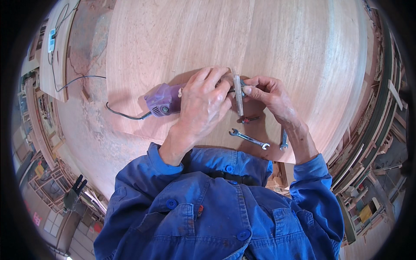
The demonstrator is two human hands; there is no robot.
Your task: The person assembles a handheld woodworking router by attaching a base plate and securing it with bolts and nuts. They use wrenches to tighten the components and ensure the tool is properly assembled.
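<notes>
Power strip (pixel 52 40) on pale board (pixel 62 65), far left. Timber strips (pixel 356 160) at right; yellow object (pixel 366 213) lower right.

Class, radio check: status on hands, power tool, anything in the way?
Left hand gripping purple power tool. Right hand at flat plate by its front end. Two wrenches nearby, clear of tool.

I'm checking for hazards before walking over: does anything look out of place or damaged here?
I see no obvious damage. Slightly out of place: a wrench, partly hidden by the right forearm, lies close to the near edge of the wooden board, where a bump could dislodge it.
</notes>
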